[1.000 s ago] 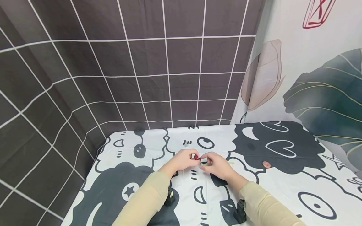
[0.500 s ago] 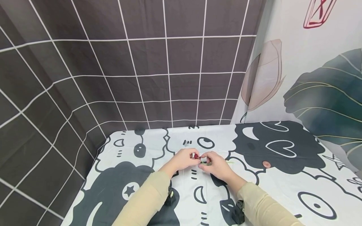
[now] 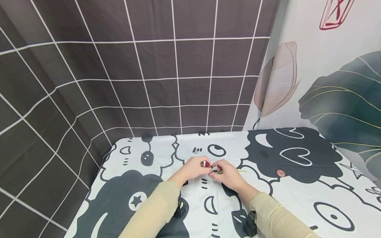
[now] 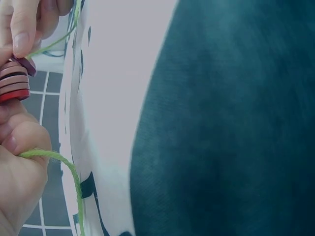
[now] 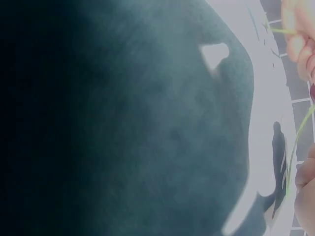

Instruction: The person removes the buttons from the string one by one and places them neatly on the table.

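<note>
In the head view my left hand (image 3: 194, 168) and right hand (image 3: 227, 173) meet over the patterned cloth. The left hand holds a small stack of red and pinkish buttons (image 4: 15, 83), seen from the side in the left wrist view. A green string (image 4: 64, 158) trails from the left hand, and another length of it leaves the stack beside the right hand's fingertips. The right hand's fingers (image 4: 23, 37) pinch at the far end of the stack, where a darker button (image 4: 28, 66) sits tilted. The exact grip on string or button is partly hidden.
One loose pinkish button (image 3: 280, 173) lies on the cloth (image 3: 184, 148) to the right of the hands. A dark grid-patterned curtain (image 3: 193, 92) stands behind and to the left. A white leaf-print curtain (image 3: 315, 109) borders the right side.
The right hand's fingertips have shifted slightly left, closer to the left hand's. More of the green string shows to the right of the right hand than one second ago.
</note>
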`<state>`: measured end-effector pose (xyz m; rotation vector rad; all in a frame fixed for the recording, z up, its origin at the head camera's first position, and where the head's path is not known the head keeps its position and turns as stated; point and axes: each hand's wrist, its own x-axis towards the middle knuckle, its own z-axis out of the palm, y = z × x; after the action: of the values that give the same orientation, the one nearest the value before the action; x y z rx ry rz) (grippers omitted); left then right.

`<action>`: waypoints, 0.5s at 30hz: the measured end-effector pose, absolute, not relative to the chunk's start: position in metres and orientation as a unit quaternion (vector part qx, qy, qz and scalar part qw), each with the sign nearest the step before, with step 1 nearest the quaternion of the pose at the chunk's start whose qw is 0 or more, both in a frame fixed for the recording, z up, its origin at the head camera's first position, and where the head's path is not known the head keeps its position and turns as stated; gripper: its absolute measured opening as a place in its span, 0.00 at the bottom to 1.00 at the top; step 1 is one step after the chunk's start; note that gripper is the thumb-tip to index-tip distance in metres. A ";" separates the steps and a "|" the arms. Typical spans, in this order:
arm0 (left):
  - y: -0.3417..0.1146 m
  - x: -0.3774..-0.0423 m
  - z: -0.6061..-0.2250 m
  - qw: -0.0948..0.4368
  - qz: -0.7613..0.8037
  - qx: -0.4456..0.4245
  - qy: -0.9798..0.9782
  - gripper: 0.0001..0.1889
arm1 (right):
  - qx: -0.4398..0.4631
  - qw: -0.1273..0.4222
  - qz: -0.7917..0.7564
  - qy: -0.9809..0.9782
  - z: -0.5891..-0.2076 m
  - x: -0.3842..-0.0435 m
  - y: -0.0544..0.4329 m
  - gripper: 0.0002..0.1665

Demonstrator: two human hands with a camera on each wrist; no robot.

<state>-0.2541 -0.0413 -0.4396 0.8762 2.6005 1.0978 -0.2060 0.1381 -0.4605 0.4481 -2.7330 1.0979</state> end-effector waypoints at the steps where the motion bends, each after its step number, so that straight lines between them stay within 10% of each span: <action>1: -0.041 -0.254 -0.439 0.093 0.370 0.295 0.876 0.05 | 0.150 0.083 0.368 -0.914 -0.460 -0.206 0.138 0.16; 15: -0.042 -0.256 -0.442 0.084 0.370 0.295 0.877 0.04 | 0.166 0.112 0.361 -0.911 -0.462 -0.207 0.139 0.12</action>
<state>-0.2562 -0.0423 -0.4420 0.8815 2.6161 1.1026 -0.2066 0.1387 -0.4618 0.4882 -2.6735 1.0590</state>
